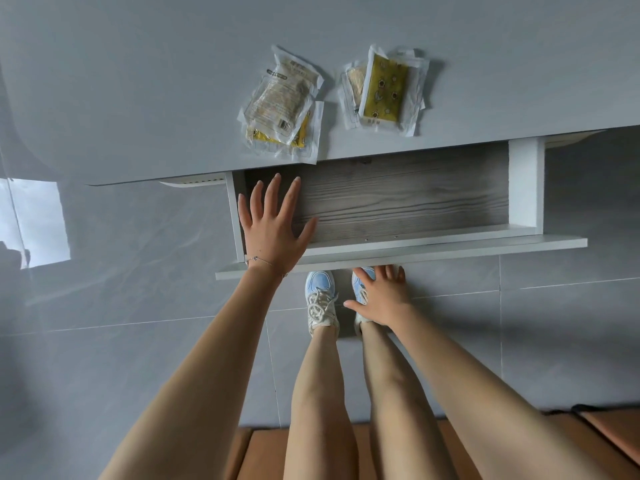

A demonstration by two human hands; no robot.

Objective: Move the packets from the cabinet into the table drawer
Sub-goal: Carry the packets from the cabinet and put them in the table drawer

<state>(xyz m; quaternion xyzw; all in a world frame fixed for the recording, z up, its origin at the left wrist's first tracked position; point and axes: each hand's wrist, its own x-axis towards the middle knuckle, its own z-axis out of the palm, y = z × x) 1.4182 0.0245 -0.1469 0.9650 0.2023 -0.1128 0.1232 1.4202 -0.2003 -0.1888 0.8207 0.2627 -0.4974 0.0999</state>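
Observation:
Two piles of clear packets lie on the grey table top (138,98) near its front edge: a left pile (282,105) with beige and yellow contents, and a right pile (384,88) topped by a yellow packet. Below them the table drawer (408,199) stands pulled out, its wood-grain bottom bare. My left hand (273,225) hovers over the drawer's left end, fingers spread, holding nothing. My right hand (381,296) is under the drawer's white front panel (450,245), fingertips at its lower edge, nothing gripped that I can see.
Grey floor tiles (121,289) spread below the table. My legs and light blue shoes (320,299) stand just in front of the drawer. An orange-brown surface (263,455) lies at the bottom edge, behind my feet.

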